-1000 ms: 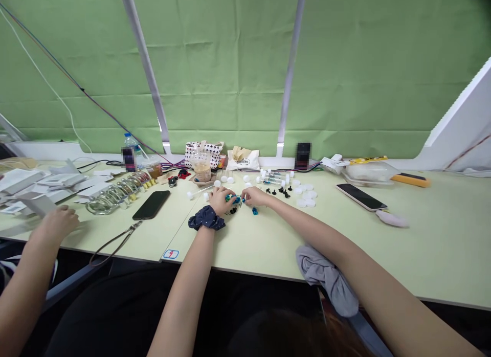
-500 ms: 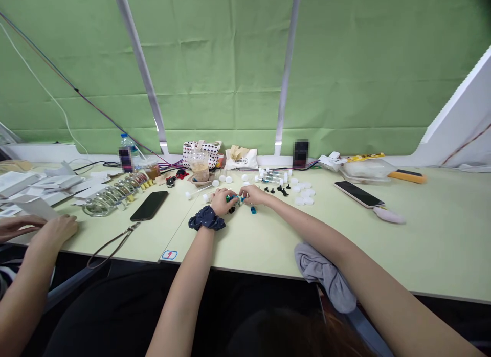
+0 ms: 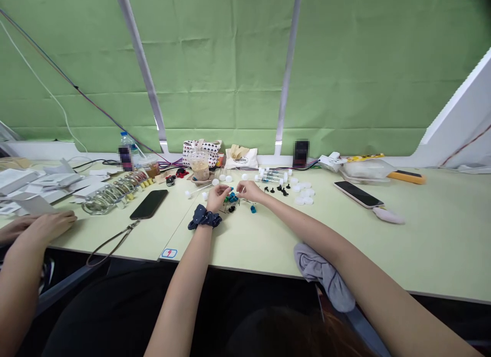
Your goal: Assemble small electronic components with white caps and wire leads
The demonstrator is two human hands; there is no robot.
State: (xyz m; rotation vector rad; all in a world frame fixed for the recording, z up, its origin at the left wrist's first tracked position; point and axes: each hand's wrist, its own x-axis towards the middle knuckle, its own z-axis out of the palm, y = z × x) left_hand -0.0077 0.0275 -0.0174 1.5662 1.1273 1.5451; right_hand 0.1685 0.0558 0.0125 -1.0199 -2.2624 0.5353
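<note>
My left hand [image 3: 217, 196], with a dark blue scrunchie [image 3: 203, 218] on its wrist, and my right hand [image 3: 248, 191] are raised a little above the pale green table [image 3: 268, 239]. Both pinch a thin clear tube [image 3: 235, 193] held between them. Below them lie several small blue parts [image 3: 231, 198] and small black parts [image 3: 231, 208]; one blue part [image 3: 253, 209] lies to the right. What exactly each hand grips is too small to make out clearly.
White caps [image 3: 305, 192], black pieces [image 3: 283, 191] and syringe-like tubes [image 3: 270, 178] lie beyond my hands. Two phones [image 3: 149, 204] [image 3: 358, 194], a drink cup [image 3: 200, 165], a bottle [image 3: 126, 152], glass jars [image 3: 111, 195] and a grey cloth [image 3: 324, 275] are around. Another person's hand [image 3: 46, 225] rests at left.
My two hands have lifted slightly off the table, drawing the thin tube up from the pile of blue parts. The other person's hand at left shifted a little.
</note>
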